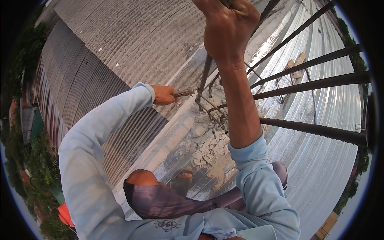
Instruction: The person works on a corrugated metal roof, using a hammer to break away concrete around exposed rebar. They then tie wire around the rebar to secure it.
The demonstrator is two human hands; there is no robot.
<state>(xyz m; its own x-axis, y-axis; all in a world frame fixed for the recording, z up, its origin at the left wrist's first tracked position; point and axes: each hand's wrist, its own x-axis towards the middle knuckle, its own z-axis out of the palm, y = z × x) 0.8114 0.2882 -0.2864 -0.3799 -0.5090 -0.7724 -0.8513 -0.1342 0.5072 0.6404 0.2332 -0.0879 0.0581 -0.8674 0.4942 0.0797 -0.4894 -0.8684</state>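
Observation:
My left hand [164,95] is closed around a short pair of metal pliers [183,93]. Their jaw end reaches the bent thin stirrup bars [211,105] at the foot of an upright rebar [205,76]. High at the top edge, my right hand [231,28] is raised and clenched. A dark bit shows between its fingers, but the frame cuts it off, so what it holds cannot be made out. Broken concrete chunks [210,148] lie below the bars, between my arms.
Several long ribbed rebars [312,86] fan out to the right. Grey corrugated roofing [136,36] spreads left beyond a concrete ledge [160,138]. Shiny metal roofing [320,156] lies right, with brick-like blocks [296,66] on it. My bent knee [142,180] and sandalled foot [184,178] are below.

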